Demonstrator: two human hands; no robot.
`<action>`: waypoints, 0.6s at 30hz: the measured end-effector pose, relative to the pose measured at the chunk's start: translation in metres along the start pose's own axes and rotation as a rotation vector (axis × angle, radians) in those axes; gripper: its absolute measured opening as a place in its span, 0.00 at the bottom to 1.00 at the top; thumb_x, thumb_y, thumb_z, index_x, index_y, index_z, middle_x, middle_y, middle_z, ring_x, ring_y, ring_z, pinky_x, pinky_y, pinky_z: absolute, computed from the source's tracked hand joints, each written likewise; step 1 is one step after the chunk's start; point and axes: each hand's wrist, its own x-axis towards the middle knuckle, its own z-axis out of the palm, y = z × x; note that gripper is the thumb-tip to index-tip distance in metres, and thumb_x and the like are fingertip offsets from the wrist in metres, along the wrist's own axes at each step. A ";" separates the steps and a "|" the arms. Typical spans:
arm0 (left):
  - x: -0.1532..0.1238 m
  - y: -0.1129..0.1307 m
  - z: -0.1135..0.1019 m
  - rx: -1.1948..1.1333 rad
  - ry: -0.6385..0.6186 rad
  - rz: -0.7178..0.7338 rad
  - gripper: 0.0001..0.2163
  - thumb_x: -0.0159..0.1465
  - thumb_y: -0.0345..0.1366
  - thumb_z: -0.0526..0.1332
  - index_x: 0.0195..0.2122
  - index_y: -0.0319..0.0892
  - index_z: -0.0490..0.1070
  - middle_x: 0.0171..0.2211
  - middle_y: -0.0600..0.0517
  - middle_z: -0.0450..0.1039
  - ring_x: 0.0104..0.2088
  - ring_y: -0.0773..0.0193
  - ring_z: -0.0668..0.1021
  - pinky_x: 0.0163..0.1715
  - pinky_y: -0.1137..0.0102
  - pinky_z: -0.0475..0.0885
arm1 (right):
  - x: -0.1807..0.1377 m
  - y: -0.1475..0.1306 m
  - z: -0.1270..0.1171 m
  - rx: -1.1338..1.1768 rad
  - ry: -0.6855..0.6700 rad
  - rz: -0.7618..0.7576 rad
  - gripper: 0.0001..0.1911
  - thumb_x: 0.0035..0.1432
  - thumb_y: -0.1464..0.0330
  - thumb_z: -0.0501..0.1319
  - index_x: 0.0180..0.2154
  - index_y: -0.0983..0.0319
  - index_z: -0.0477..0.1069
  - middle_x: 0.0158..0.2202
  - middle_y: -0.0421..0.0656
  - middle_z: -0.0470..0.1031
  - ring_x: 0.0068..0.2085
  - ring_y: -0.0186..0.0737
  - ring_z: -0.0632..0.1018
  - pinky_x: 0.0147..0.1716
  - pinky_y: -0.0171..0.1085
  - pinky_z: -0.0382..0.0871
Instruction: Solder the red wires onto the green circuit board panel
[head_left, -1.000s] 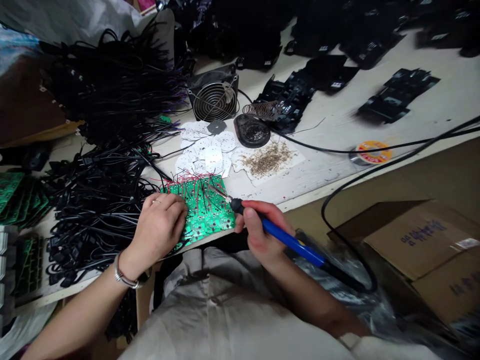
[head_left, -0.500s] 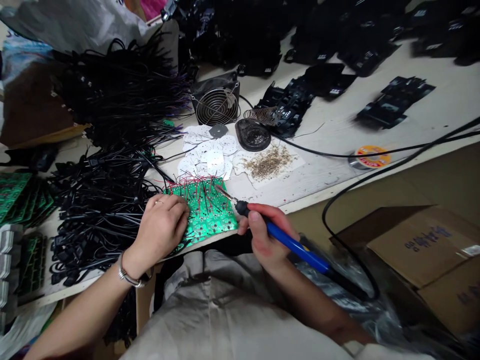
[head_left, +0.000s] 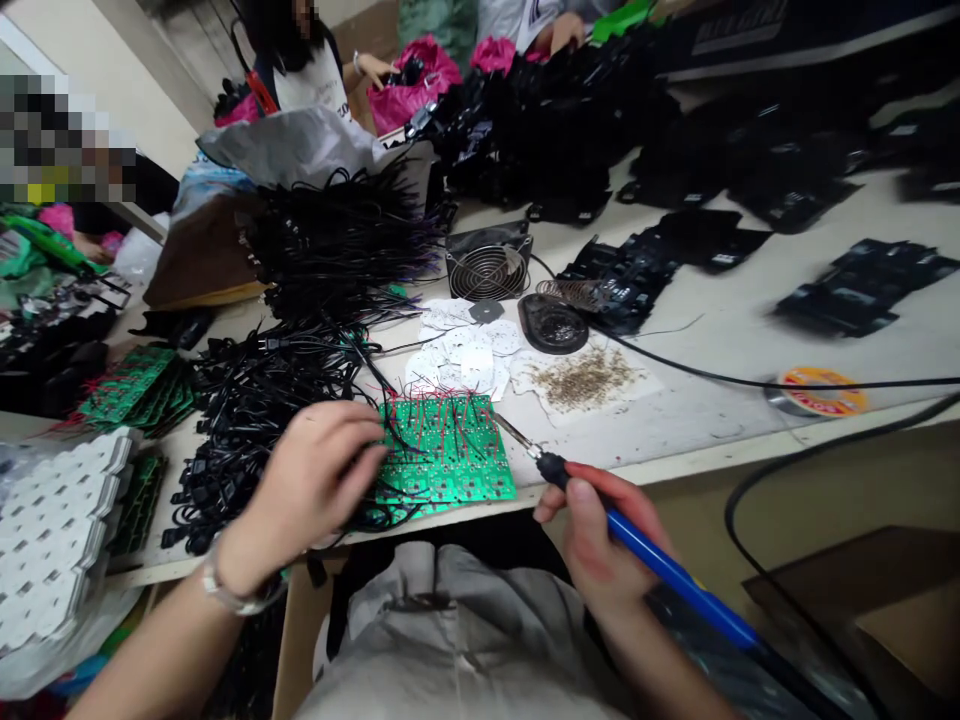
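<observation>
A green circuit board panel [head_left: 450, 470] with red and black wires standing along its far side lies at the table's front edge. My left hand [head_left: 319, 465] is at the panel's left edge, over black cables. Slightly blurred, its fingers are bent loosely, thumb apart from them, and nothing shows between them. Gripped in my right hand [head_left: 607, 535] is a blue-handled soldering iron [head_left: 667, 575]. Its metal tip points at the panel's upper right corner; whether it touches is unclear. A pile of black cables with plugs [head_left: 225, 470] lies left of my left hand.
Behind the panel are white perforated discs [head_left: 457, 345], a small fan [head_left: 487, 265], a dark round dish [head_left: 553, 325] and brown crumbs on paper [head_left: 585, 378]. A solder spool [head_left: 821, 390] stands right. Black plastic parts [head_left: 862, 285] fill the back. A co-worker's hand [head_left: 373, 70] is across the table.
The view has turned up and left, showing co-workers. My left hand has drawn back left from the panel and loosened. The soldering iron's tip has withdrawn rightward from among the wires.
</observation>
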 end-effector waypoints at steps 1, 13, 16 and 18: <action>0.003 -0.012 -0.017 0.030 0.034 -0.049 0.05 0.67 0.34 0.56 0.39 0.43 0.70 0.39 0.49 0.75 0.42 0.62 0.76 0.45 0.66 0.72 | 0.000 0.001 -0.002 -0.002 0.017 0.004 0.08 0.57 0.60 0.65 0.36 0.56 0.75 0.18 0.36 0.74 0.16 0.37 0.74 0.18 0.37 0.72; 0.089 -0.133 0.028 0.251 -0.746 0.251 0.18 0.55 0.25 0.56 0.40 0.52 0.78 0.53 0.51 0.74 0.54 0.55 0.73 0.52 0.60 0.70 | 0.006 0.000 -0.018 0.010 0.197 -0.034 0.12 0.54 0.57 0.67 0.35 0.59 0.76 0.17 0.38 0.74 0.16 0.38 0.74 0.16 0.38 0.70; 0.088 -0.125 0.014 0.197 -0.693 0.252 0.17 0.56 0.25 0.53 0.39 0.47 0.77 0.46 0.49 0.77 0.49 0.58 0.76 0.52 0.63 0.69 | 0.006 0.001 -0.023 0.007 0.232 -0.039 0.11 0.55 0.58 0.67 0.35 0.57 0.76 0.17 0.38 0.74 0.16 0.39 0.73 0.15 0.39 0.69; 0.079 -0.115 -0.011 0.241 -0.629 0.241 0.14 0.58 0.28 0.52 0.38 0.45 0.76 0.41 0.48 0.78 0.43 0.59 0.77 0.49 0.64 0.71 | 0.008 0.002 -0.024 -0.001 0.228 -0.032 0.11 0.55 0.58 0.67 0.35 0.58 0.75 0.17 0.38 0.74 0.15 0.39 0.73 0.15 0.39 0.68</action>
